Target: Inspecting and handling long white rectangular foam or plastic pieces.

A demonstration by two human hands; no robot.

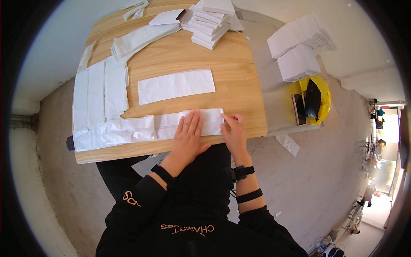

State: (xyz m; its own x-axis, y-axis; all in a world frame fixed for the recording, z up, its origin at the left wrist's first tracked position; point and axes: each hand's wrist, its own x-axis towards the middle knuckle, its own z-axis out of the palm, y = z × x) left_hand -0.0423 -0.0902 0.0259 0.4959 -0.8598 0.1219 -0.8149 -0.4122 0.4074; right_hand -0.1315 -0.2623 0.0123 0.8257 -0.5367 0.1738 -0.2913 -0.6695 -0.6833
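Along the near edge of the wooden table lies a long white strip (212, 123) of thin, slightly glossy, creased material, perhaps paper or plastic film. My left hand (188, 133) rests flat on it, fingers stretched out together. At the strip's right end, my right hand (235, 132) has its thumb and fingertips closed on the edge. Just beyond my hands a single flat white rectangle (176, 86) lies apart on the wood. Wrinkled white film (113, 133) continues the row to the left, beneath the ends of several flat white pieces (96, 94).
Stacks of white folded pieces (209, 23) stand at the table's (239, 73) far side, with a white bundle (143, 38) beside them. On a surface to the right are white stacks (299, 43), a phone (298, 109) and a yellow bag (323, 96). A white scrap (288, 144) lies below.
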